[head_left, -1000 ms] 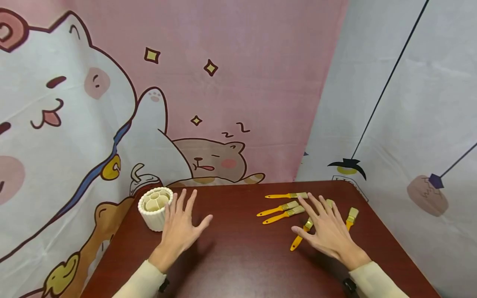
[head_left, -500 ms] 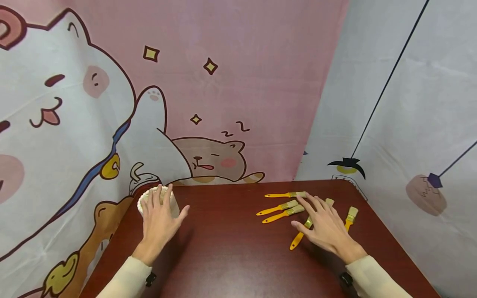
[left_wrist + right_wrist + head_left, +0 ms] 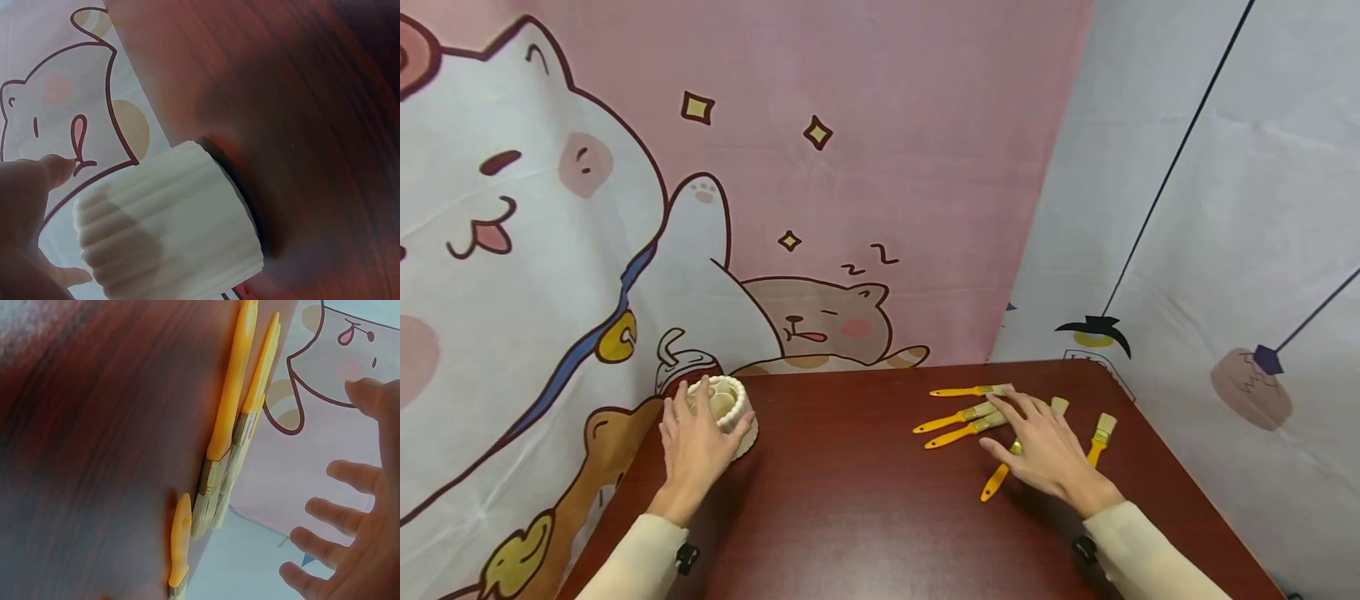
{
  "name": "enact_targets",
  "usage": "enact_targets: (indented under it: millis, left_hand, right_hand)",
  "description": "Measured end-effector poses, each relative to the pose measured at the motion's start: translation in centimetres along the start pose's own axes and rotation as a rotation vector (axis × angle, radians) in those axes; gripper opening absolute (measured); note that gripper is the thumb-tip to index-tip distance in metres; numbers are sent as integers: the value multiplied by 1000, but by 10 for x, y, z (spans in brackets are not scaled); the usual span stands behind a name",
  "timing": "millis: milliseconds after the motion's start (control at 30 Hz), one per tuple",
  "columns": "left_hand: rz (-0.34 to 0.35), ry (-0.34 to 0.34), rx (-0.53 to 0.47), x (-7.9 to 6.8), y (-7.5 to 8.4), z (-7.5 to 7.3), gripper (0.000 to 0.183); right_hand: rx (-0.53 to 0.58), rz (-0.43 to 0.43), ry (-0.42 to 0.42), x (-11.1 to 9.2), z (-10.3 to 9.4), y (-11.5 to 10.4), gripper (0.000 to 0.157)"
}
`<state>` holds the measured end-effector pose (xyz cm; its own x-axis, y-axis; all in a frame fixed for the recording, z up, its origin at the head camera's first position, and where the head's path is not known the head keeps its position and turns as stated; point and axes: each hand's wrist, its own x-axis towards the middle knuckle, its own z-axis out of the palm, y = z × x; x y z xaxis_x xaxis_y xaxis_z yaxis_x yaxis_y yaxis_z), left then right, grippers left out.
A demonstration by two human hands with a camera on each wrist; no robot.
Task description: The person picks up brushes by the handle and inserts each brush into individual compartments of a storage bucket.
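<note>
Near far left corner of table (image 3: 850,492): ribbed white holder (image 3: 200,206), opening upward, just forward and right of left hand (image 3: 694,442), nearer of two, fingers spread; contact unclear. Toward far right corner: right hand (image 3: 1048,450), likewise spread, beside yellow-handled brushes (image 3: 953,436).

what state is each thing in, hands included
White holder, upright, open-topped
Yellow-handled brushes, lying on the table, some partly hidden behind the right hand
Left hand, open around the holder's rim, contact unclear
Right hand, open above the brushes, holding nothing
</note>
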<state>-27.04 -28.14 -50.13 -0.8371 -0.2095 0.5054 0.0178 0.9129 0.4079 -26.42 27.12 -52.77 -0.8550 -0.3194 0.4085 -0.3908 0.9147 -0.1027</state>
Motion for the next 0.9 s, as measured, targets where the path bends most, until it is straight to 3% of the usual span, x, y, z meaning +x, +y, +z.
enact_targets:
  millis: [400, 900]
  left_hand:
    - [-169, -119, -55, 0, -8, -3, 109]
    - [-159, -126, -66, -1, -7, -4, 105]
  right_hand:
    - [5, -22, -45, 6, 7, 5, 72]
    - [45, -108, -114, 16, 16, 10, 62]
